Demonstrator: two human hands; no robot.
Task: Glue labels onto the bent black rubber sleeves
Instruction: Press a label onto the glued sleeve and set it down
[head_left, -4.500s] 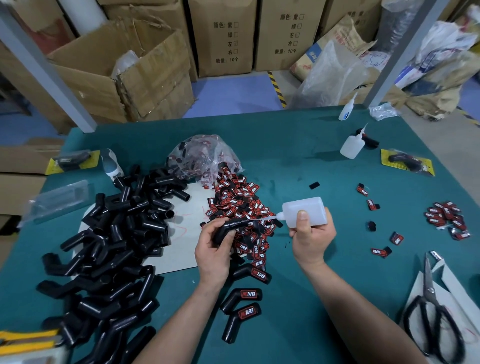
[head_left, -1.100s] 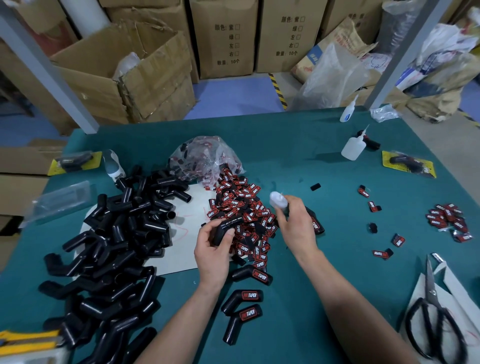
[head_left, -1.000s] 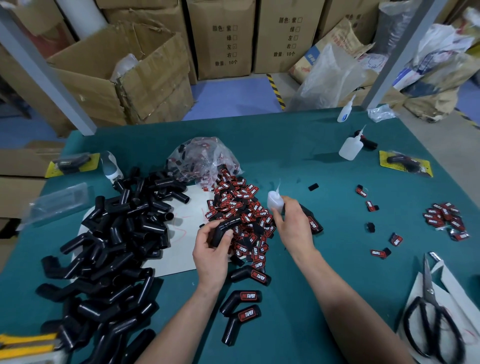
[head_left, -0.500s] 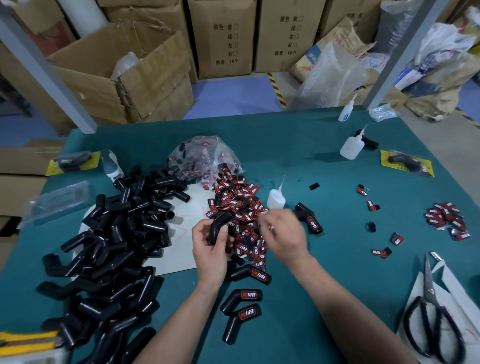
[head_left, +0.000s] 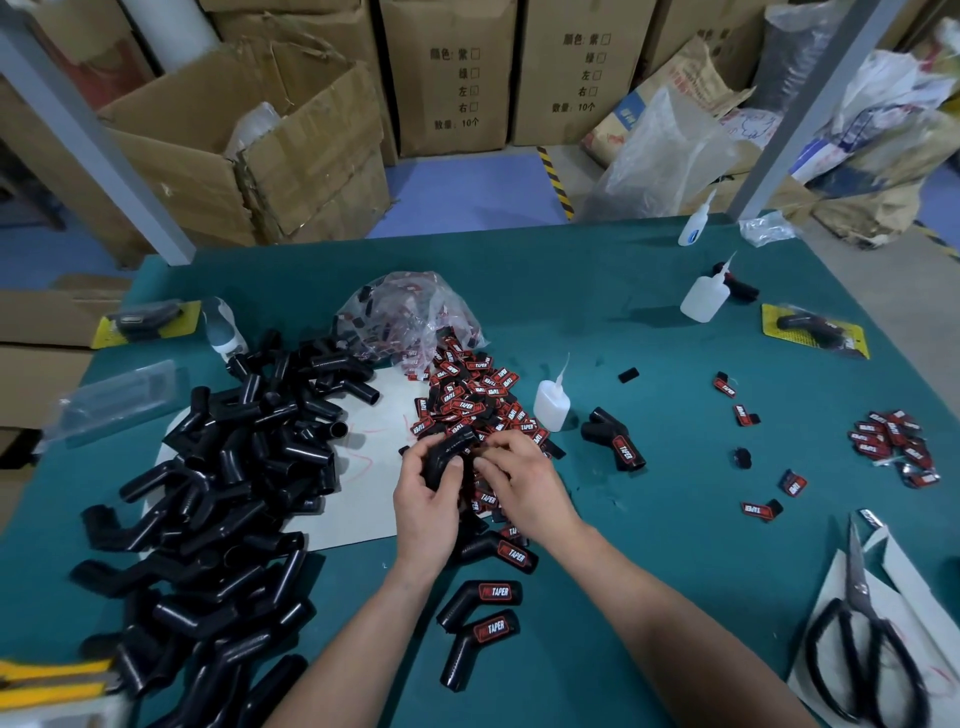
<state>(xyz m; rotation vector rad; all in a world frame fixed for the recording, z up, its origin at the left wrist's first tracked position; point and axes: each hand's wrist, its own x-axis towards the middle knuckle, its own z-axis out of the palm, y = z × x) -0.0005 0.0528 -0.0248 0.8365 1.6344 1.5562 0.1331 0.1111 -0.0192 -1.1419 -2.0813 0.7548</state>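
Head view: the left hand (head_left: 426, 501) grips a bent black sleeve (head_left: 445, 454), fingers and thumb curled round it, over the near edge of the label pile (head_left: 467, 400). The right hand (head_left: 524, 488) has its fingertips curled at the sleeve; whether they pinch a label cannot be determined. The glue bottle (head_left: 550, 408) stands upright on the table (head_left: 623, 332), just right of the pile. The unlabelled sleeves (head_left: 234, 493) lie heaped at left.

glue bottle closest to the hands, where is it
Head view: the glue bottle stands upright just beyond the right hand, between the label pile and a labelled sleeve to its right.
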